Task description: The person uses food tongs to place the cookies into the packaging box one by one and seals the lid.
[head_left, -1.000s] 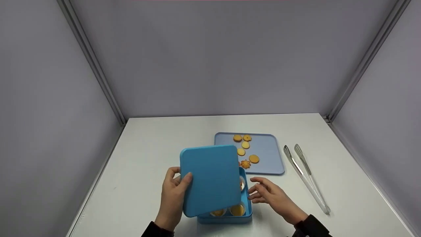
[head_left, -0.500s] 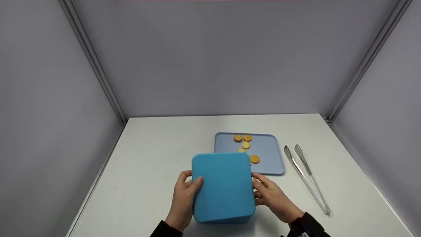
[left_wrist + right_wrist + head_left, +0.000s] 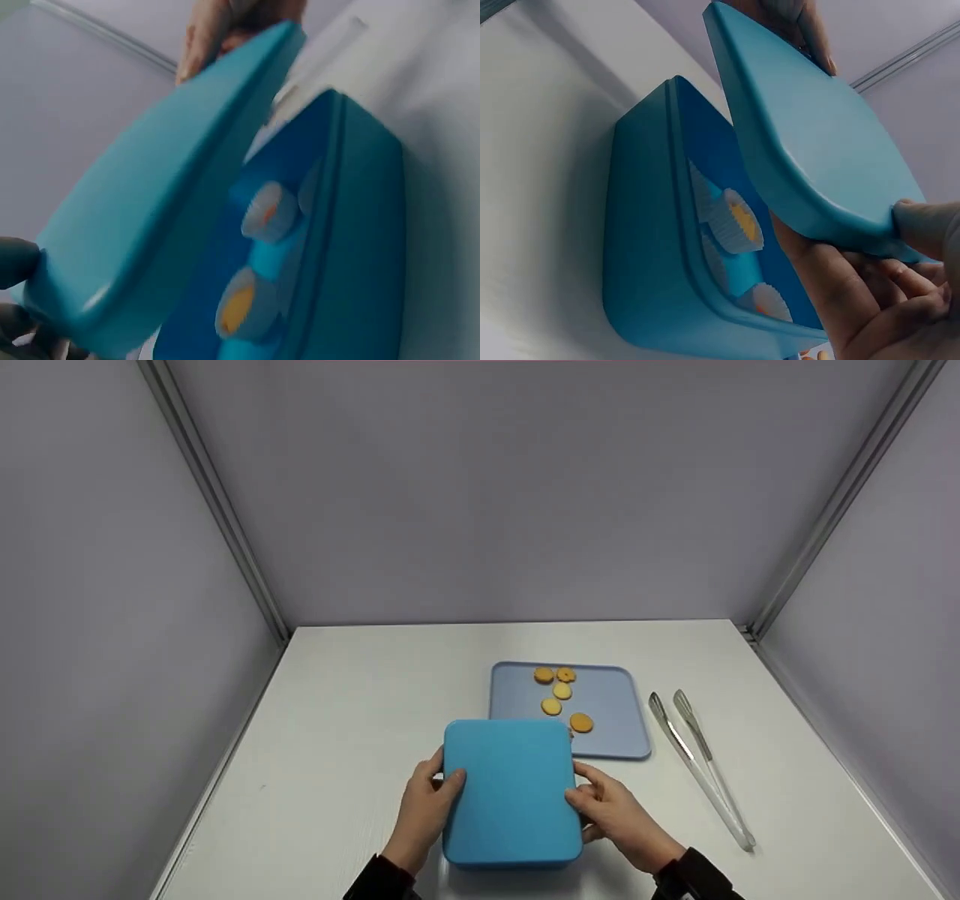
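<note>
A blue rectangular lid [image 3: 514, 791] is held by both hands over a matching blue box [image 3: 645, 240]. My left hand [image 3: 421, 814] grips its left edge, thumb on top. At the right edge, my right hand [image 3: 619, 817] pinches it between thumb and fingers. Both wrist views show a gap between lid and box. Inside the box stand white paper cups [image 3: 735, 221] with yellow and orange contents. From the head view the lid hides the inside of the box.
Behind the box lies a pale blue tray [image 3: 611, 690] bearing several cookies [image 3: 581, 723]; the lid covers its front left corner. Metal tongs [image 3: 705, 769] lie spread on the white table [image 3: 337, 720] to the right. Grey panels [image 3: 487, 495] enclose the table.
The lid has moved right and toward me, from tilted beside the box to squarely over it. My right hand, free a second ago, has taken hold of its right edge.
</note>
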Available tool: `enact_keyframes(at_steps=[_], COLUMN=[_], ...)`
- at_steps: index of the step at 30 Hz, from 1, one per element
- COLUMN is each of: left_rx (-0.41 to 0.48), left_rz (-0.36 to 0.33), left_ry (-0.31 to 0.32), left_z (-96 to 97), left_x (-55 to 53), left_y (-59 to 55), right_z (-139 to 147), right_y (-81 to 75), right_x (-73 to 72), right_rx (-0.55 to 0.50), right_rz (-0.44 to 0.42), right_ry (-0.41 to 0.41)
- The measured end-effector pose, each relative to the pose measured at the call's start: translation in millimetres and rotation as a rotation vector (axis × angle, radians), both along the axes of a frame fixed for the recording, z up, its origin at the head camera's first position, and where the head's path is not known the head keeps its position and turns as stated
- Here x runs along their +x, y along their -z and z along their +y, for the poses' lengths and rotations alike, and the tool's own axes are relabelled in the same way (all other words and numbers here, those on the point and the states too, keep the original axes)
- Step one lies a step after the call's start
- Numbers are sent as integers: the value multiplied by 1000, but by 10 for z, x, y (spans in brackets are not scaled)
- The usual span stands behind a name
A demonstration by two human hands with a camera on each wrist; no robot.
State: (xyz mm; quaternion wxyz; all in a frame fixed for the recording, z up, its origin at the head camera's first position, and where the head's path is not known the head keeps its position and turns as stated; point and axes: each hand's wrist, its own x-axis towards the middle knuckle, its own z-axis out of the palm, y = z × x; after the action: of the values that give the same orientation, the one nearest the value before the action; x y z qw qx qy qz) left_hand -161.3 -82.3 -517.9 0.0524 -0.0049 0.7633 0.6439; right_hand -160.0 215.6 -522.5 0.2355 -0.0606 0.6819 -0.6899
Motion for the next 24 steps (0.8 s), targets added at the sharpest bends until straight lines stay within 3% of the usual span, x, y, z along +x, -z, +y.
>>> enact_keyframes(at_steps=[3, 8, 14, 24], left_rx=[-143, -270, -302, -336], left_rz=[5, 43, 67, 55], left_ry=[6, 19, 20, 7], left_z=[-12, -24, -30, -21], left_x=[-35, -87, -109, -121], left_y=[71, 201, 248, 297], right_z=[-5, -21, -48, -120], right_y=[45, 131, 164, 152], right_x=[-8, -31, -56, -42], right_rx=[39, 104, 175, 320], right_rz=[-3, 4, 13, 153], right_ry=[4, 11, 14, 66])
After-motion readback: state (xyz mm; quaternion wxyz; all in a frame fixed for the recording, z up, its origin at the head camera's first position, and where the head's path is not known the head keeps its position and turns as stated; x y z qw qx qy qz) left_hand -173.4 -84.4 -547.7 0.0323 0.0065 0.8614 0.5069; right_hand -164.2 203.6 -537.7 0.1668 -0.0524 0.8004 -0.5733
